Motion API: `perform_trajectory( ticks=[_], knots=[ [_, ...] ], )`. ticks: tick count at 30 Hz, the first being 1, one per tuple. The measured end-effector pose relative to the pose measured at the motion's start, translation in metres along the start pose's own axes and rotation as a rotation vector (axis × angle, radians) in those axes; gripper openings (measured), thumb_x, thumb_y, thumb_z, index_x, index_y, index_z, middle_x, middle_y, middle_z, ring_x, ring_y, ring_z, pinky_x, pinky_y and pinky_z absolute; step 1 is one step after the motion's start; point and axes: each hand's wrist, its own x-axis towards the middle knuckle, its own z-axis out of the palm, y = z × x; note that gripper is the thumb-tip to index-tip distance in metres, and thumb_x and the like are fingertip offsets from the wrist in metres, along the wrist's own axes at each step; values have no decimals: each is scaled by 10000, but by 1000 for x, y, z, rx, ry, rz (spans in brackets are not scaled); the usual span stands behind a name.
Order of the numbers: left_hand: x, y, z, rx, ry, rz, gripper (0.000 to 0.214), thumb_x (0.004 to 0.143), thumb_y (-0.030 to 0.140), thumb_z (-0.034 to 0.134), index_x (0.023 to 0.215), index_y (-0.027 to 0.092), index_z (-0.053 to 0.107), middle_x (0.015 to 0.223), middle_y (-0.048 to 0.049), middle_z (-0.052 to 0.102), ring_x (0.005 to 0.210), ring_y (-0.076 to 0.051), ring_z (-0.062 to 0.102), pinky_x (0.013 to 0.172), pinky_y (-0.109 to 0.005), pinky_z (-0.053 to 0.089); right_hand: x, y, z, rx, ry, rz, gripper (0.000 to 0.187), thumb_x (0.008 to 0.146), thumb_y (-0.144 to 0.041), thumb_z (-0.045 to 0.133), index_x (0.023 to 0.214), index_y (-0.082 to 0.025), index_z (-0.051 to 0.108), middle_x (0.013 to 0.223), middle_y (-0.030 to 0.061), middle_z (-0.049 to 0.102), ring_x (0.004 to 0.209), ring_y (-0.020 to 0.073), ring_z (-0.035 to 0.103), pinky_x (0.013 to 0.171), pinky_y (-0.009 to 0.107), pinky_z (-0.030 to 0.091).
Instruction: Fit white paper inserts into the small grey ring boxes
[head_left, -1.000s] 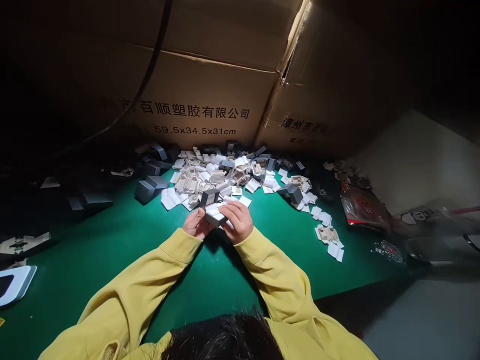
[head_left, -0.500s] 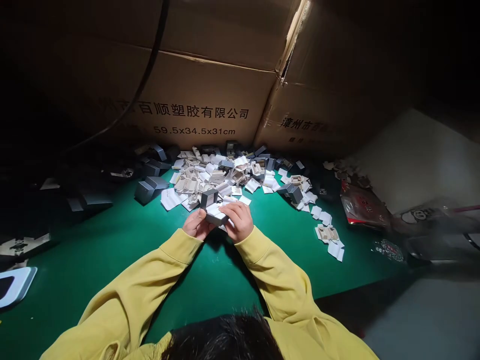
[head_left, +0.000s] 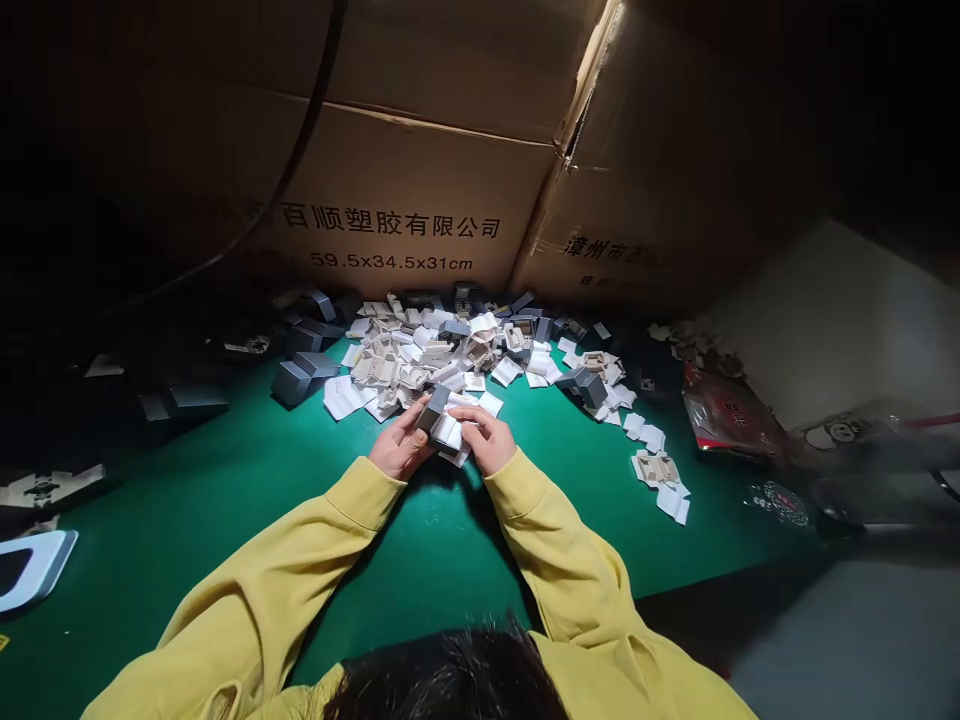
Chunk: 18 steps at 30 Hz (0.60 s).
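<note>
My left hand (head_left: 397, 450) and my right hand (head_left: 487, 440) meet over the green table (head_left: 225, 500), both closed on a small grey box (head_left: 439, 415) with a white insert showing at its lower side. The left fingers pinch the box's grey end; the right fingers press on the white part. Both arms wear yellow sleeves. Just beyond the hands lies a pile of white and beige card pieces (head_left: 435, 355) mixed with several small grey boxes.
Large cardboard cartons (head_left: 405, 180) with printed lettering stand along the back. More grey boxes (head_left: 296, 380) lie at the left, scattered white pieces (head_left: 656, 470) at the right, a red packet (head_left: 724, 415) beyond them, a white tray (head_left: 34, 565) at far left.
The grey box has tilted up on end between my hands, and my right fingers have shifted from on top of it to the white insert.
</note>
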Motion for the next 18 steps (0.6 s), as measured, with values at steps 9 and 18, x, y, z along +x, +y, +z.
perform_trajectory(
  ticks=[9,18],
  knots=[
    [10,-8,-19,146,-50,21,803,604,440,889,1331,218,628,1310,-112,647,1080,-252,651,812,-251,540,-1,-12,2,-50,53,-47,235,862,-379,601,952,-181,691,1013,106,717,956,209,687,721,304,588],
    [8,-6,-18,167,-29,3,913,664,492,846,1452,192,494,1406,-140,580,1252,-310,568,972,-334,518,-4,-18,5,-268,90,-261,244,919,-299,502,972,-207,722,1030,95,734,989,209,675,911,358,554]
  ],
)
